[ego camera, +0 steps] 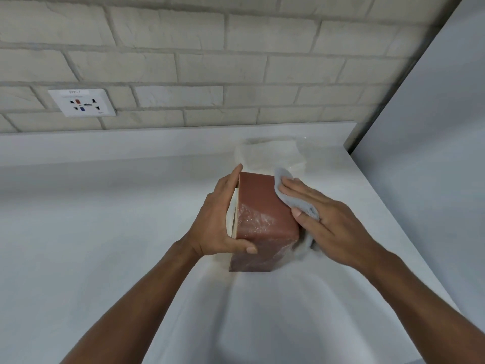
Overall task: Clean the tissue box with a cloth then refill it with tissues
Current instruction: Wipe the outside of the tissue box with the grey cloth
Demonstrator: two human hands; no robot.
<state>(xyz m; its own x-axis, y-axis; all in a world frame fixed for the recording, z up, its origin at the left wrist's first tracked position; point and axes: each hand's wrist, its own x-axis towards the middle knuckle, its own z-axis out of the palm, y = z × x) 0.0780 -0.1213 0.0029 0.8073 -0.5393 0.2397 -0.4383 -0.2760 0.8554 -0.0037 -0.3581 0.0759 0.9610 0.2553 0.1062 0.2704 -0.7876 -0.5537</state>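
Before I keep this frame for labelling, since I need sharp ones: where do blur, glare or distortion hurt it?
Head view: a pale glare patch on top of the tissue box; the cloth smears at its lower end under the right hand; the tissue pack behind washes out against the white counter; mortar lines of the brick wall bow from the wide lens.

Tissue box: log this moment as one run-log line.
left hand holds tissue box | right hand presses cloth on its side | tissues behind
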